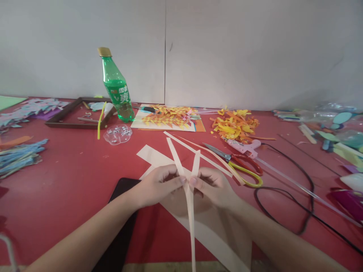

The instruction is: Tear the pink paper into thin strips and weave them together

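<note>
Between my two hands, above the table's front half, is a narrow cream paper strip [191, 223] that forks into two prongs at the top. My left hand [161, 184] pinches it at the fork from the left, thumb and fingers pressed together. From the right, my right hand [212, 185] pinches the same spot, its thumb almost touching the other. Below the hands lie wider cream paper pieces [207, 230] and a black phone-like slab [121, 219], partly under my left forearm. Loose thin paper strips [201, 155] rest just beyond the fingers.
Scissors [241, 166] with red and yellow handles and a pink glue gun [245, 147] with its black cord [309, 181] lie to the right. Behind stand a green bottle [117, 90], a brown frame [68, 124], a clear bead case [117, 135] and orange-yellow paper scraps [235, 124].
</note>
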`<action>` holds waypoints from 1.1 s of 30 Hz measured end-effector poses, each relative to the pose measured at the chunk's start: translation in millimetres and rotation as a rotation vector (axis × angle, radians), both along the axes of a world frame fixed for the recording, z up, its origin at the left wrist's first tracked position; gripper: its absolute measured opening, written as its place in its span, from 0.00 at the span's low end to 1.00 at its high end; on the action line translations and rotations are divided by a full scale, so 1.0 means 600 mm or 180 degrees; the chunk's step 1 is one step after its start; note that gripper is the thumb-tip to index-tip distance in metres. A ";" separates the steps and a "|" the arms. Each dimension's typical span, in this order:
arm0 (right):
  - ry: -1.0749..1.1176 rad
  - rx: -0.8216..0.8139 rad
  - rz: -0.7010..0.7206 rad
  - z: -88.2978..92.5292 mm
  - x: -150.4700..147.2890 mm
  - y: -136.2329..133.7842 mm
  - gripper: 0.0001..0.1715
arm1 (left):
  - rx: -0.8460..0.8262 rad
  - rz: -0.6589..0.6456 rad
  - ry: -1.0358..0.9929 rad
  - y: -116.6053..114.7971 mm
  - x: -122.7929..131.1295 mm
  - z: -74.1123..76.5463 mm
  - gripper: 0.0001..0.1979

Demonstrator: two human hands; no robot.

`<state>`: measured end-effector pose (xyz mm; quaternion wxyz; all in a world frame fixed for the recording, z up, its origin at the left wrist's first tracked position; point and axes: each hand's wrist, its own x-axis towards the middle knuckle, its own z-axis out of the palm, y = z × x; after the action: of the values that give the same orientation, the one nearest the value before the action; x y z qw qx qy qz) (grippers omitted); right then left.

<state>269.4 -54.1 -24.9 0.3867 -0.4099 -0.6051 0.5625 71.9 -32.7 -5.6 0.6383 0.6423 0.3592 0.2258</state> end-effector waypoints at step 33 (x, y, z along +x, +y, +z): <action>-0.0080 -0.0138 -0.0041 -0.003 0.000 -0.002 0.17 | -0.0129 -0.0212 -0.0157 -0.002 0.001 0.005 0.15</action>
<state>269.1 -55.1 -26.9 0.3736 -0.4291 -0.5949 0.5677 72.6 -33.7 -2.3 0.6670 0.6351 0.3263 0.2129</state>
